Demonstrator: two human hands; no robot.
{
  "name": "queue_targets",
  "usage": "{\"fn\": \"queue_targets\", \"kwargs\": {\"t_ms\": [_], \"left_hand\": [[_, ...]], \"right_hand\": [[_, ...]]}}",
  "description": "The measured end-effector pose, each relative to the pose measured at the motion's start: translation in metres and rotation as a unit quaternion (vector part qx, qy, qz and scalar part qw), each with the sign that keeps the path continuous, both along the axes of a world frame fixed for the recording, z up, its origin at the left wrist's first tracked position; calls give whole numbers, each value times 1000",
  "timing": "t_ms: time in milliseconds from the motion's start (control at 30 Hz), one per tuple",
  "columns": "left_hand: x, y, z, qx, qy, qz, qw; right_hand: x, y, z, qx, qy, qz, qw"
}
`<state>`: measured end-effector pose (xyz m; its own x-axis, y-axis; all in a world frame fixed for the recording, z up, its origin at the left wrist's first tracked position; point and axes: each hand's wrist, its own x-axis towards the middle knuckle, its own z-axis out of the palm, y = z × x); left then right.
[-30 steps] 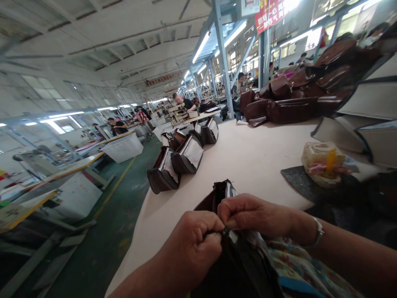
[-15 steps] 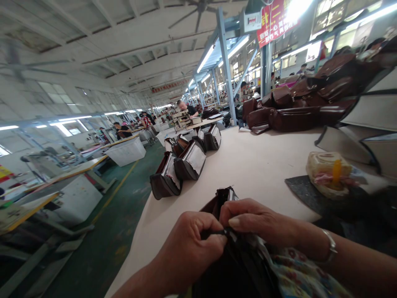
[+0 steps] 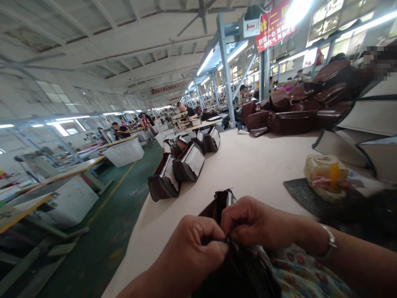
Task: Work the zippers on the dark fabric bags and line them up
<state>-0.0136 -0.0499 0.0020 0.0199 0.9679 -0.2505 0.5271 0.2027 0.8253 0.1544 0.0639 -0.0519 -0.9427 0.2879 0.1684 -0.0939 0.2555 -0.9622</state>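
Left hand (image 3: 190, 256) is closed, thumb and bent fingers pinching the top edge of a dark brown leather bag (image 3: 218, 207). My right hand (image 3: 254, 221) grips the same edge just beside it, the two almost touching, with a silver bracelet (image 3: 328, 242) on that wrist. I hold the bag up at the near edge of the table, its dark body dropping out of sight at the bottom, and a floral cloth (image 3: 297, 269) lies beside it. Its mouth gapes at the top, but I can't see what is inside.

Ahead on the cream table (image 3: 248, 165), a row of similar bags (image 3: 187, 163) stands with mouths open, shiny pale lining showing. Past a wide bare stretch of tabletop, a heap of brown bags (image 3: 293, 122) lies along the far side. To my right, a clear plastic bag (image 3: 324, 178) with something yellow and pink inside rests on a dark felt mat (image 3: 297, 192), near stacked cream panels (image 3: 374, 116). Beyond the table's curved left edge runs a green floor (image 3: 93, 231), and past it stands a white plastic tub (image 3: 124, 152); I can't tell what it holds.
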Motion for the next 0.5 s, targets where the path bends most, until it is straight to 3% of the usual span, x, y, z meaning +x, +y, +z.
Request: {"fn": "queue_targets", "kwargs": {"t_ms": [100,200,500], "left_hand": [[-5,0,-2,-12,-25,-11,1000],[-6,-1,-3,-12,-34,-11,999],[-3,-3,-2,75,99,-21,992]], "right_hand": [[0,2,-10,-76,25,11,997],[1,1,-8,-83,21,19,996],[-3,-13,-6,115,92,-79,986]]}}
